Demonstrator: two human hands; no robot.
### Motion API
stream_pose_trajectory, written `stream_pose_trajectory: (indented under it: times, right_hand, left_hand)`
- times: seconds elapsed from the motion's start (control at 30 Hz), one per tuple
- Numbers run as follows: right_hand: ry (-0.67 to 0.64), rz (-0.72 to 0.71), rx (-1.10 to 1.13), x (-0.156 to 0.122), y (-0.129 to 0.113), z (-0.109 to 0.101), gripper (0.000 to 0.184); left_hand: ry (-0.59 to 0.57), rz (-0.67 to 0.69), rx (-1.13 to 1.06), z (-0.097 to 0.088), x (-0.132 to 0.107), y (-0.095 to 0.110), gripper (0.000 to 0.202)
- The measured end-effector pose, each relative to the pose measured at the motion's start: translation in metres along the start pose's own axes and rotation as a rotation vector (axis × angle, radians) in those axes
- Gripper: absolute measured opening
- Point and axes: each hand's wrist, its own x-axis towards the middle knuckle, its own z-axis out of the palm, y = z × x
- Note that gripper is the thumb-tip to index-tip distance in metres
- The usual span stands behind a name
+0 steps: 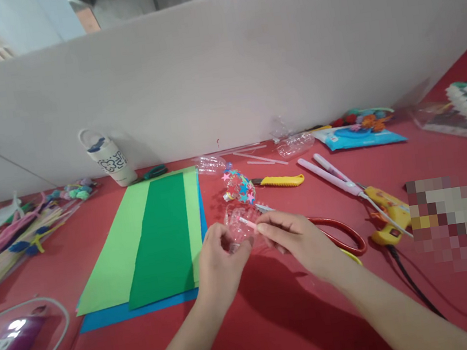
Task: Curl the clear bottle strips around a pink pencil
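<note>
My right hand (287,232) is closed in a pinch on a slim pink-and-white stick (248,223), pen-like in shape. Its tip points up and left, over a crumpled-looking clear plastic piece (234,212). At the lower edge of that plastic, my left hand (222,260) is closed, fingers curled round it. Just beyond lies a rounded clear item covered in colourful stars (240,187). A yellow utility knife (282,181) rests to its right. Partly under my right hand are red-handled scissors (353,236).
Left of my hands lie green sheets (160,243) over blue. A white tumbler (112,163) stands by the white partition (220,78). Pipe cleaners (17,240) and a purple device (14,345) are far left. Rightward sit a pink straightener (332,178), yellow glue gun (389,214) and blue packet (358,137).
</note>
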Motion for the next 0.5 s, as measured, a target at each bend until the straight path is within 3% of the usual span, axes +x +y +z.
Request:
stream_pose_trajectory:
  times: [0.17,0.3,0.5]
  right_hand:
    - [0.024,0.034,0.06,0.0023,0.0028,0.0003,0.028]
    - [0.011,0.028,0.073,0.002,0.0019,0.0,0.03]
    - [-0.023,0.038,0.019,-0.0002,0.0002,0.0014,0.026]
  left_hand:
    - [-0.038,0.112,0.074,-0.0024,-0.001,0.0007,0.023]
    - [0.018,0.223,0.021,-0.0045,-0.0034,0.0019,0.009]
    - [0.031,0.179,-0.196,-0.0036,-0.0059,0.0068,0.005]
